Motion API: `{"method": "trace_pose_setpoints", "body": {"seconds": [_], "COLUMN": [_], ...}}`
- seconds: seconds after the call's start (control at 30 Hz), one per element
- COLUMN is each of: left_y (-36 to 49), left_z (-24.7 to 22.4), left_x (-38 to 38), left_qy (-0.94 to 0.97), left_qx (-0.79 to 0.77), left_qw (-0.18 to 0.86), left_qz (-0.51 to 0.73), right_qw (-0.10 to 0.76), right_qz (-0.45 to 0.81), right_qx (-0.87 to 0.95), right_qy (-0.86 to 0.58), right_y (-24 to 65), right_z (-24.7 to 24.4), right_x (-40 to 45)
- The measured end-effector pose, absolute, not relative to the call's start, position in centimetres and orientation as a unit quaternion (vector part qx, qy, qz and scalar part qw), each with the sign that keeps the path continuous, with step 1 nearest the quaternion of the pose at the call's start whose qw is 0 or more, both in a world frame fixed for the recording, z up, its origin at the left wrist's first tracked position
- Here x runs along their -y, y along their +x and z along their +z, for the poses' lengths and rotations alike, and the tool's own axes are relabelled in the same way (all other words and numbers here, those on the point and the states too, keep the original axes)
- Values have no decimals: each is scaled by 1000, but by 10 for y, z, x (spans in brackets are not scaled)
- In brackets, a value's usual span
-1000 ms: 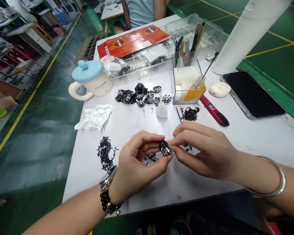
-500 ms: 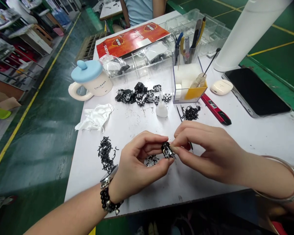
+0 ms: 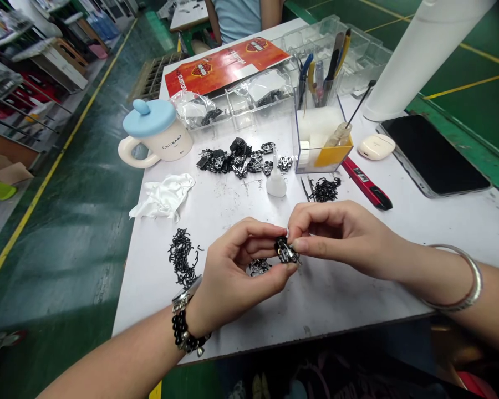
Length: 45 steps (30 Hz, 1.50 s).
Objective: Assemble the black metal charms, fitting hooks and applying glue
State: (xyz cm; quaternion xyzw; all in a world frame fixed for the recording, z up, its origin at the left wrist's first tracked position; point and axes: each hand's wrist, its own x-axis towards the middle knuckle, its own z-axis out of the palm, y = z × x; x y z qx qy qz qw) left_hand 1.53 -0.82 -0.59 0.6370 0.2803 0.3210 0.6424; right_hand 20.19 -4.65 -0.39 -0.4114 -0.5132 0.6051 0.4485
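Between the fingertips and thumb of my left hand (image 3: 241,271) is a small black and silver model part (image 3: 286,252). My right hand (image 3: 345,238) pinches at that part's upper right side with thumb and index finger; whether a smaller piece is between them is hidden. Behind my left fingers, partly covered, lies a heap of small silver and black pieces (image 3: 259,267). A pile of thin curved black pieces (image 3: 183,257) is left of my left wrist. Beyond my right hand lie more small black pieces (image 3: 326,189), with tweezers (image 3: 305,189) beside them.
Black and silver assemblies (image 3: 239,158) lie mid-table near a small white dropper bottle (image 3: 276,183). Around them stand a lidded mug (image 3: 166,138), crumpled white cloth (image 3: 164,197), a tool holder (image 3: 322,138), a red cutter (image 3: 366,183) and a phone (image 3: 434,155). A person (image 3: 237,19) sits opposite.
My right hand has shifted slightly up and left, its thumb now lying across the top of the model part. My left hand keeps its hold, and the part has tilted a little.
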Motion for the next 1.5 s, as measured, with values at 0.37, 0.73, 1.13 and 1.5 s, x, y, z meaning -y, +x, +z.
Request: {"method": "trace_pose_setpoints", "body": {"seconds": [0.37,0.73,1.13,1.5], "left_y": [16,13,9,12], "left_z": [-6,-7,-8,-13], "left_x": [8,8,10,0], "left_qy": [624,630,689,735], "left_qx": [-288,-306,-320,-306], "left_qw": [651,634,540,431], "left_qz": [322,327,363,425], "right_qw": [457,482,508,514], "right_qz": [685,696,423,282], "right_qx": [421,387,627,705], "right_qy": [-381,-366,-412,-398], "right_y": [202,198,199,191], "right_z": [-10,-15,-12,-16], "right_x": [43,45,55,62]}}
